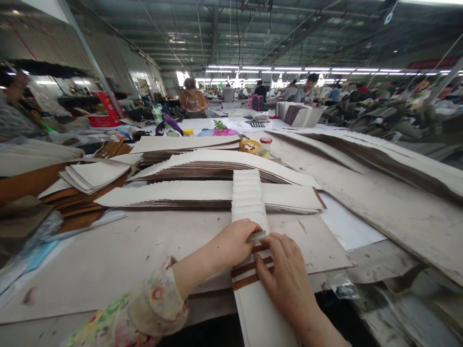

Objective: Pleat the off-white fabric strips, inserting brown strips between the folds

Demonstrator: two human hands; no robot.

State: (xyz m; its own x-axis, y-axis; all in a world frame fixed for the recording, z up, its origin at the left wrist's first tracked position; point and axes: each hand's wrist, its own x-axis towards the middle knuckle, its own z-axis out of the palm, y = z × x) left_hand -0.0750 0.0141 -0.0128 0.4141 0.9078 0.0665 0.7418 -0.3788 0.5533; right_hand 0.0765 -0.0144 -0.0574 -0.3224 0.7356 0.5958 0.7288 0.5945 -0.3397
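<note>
A fanned row of overlapping white strips [248, 197] runs away from me up the middle of the table, its far end resting across a flat stack. Brown edges [253, 272] show on the nearest strips. Around the left side of the row my left hand [237, 241] is closed, fingertips curled over a strip. My right hand [285, 272] grips from the right, with its thumb on the top face by the brown edges and its fingers close to the left fingertips. The undersides of the strips are hidden.
Behind lie a fanned stack of long white pieces [188, 193] and a curved stack [217, 158]. Brown and white pieces [87, 178] heap at left; long panels [390, 154] lie at right. A lidded jar [265, 147] and yellow tub [250, 146] stand beyond. Other people work farther back.
</note>
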